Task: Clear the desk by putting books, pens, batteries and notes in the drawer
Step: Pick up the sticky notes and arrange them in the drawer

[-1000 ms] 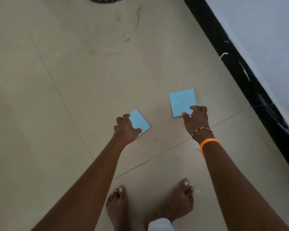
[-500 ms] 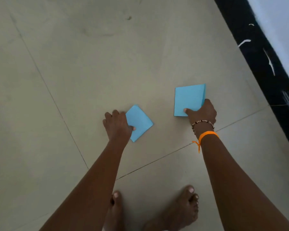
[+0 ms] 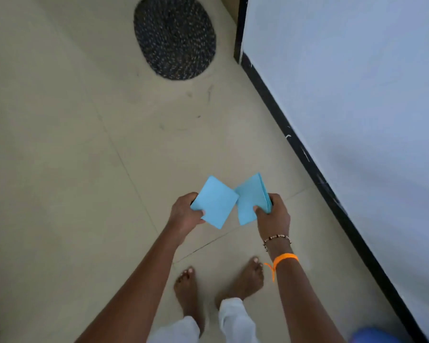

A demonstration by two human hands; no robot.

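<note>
Head view: lifted both blue note pads off the tiled floor (image 3: 60, 169) within the last second, so ready for carrying to the drawer, itself unseen. Left hand (image 3: 186, 211) curled around the left pad (image 3: 214, 201); right hand (image 3: 273, 214) pinched the right pad (image 3: 252, 196). Held above the floor, inner corners nearly touching.

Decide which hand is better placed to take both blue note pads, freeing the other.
Right, marginally. The right hand grips the thicker pad; the left hand's thin pad already touches it and could slide on top.
</note>
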